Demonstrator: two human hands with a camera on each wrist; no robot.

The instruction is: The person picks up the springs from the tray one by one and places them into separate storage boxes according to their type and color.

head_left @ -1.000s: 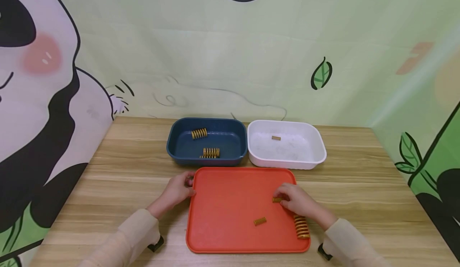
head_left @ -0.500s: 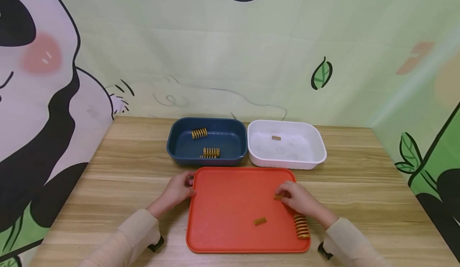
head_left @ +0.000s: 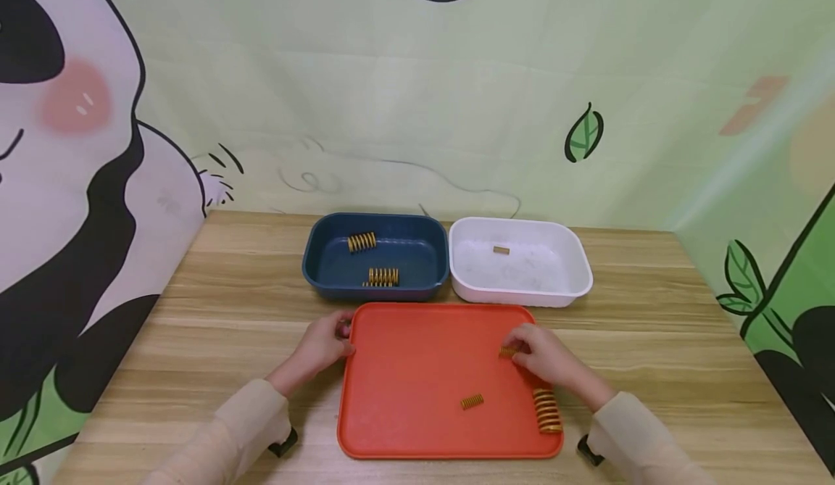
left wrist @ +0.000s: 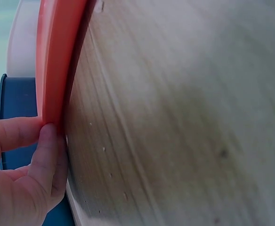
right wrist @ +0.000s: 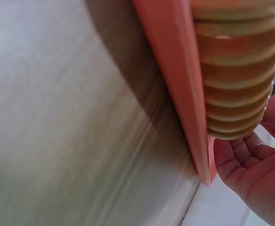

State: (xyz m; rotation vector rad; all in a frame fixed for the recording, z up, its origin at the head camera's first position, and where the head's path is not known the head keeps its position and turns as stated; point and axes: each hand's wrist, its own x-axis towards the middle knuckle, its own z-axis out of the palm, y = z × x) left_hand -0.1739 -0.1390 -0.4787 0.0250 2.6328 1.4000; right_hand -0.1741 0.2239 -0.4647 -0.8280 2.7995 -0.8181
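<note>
A red tray (head_left: 417,369) lies on the wooden table in the head view. My left hand (head_left: 318,343) pinches its left rim, thumb and fingers on the edge, as the left wrist view also shows. Over the tray's right side, my right hand (head_left: 544,358) pinches a small gold coil spring (head_left: 507,352) between thumb and fingertips; the fingers partly cover it. Another small spring (head_left: 472,401) lies on the tray. At the tray's right edge, beneath the right wrist, lies a big coil spring (head_left: 546,411), which blocks part of the fingers in the right wrist view.
Behind the tray stand a dark blue container (head_left: 424,291) with several large springs (head_left: 362,242) and, beside it on the right, a white container (head_left: 522,298) holding one small spring (head_left: 501,250). A printed cloth backdrop (head_left: 365,108) rises behind the table.
My right hand has slid slightly away from me and to the right along the tray, taking the small spring with it. The left hand keeps its place on the rim.
</note>
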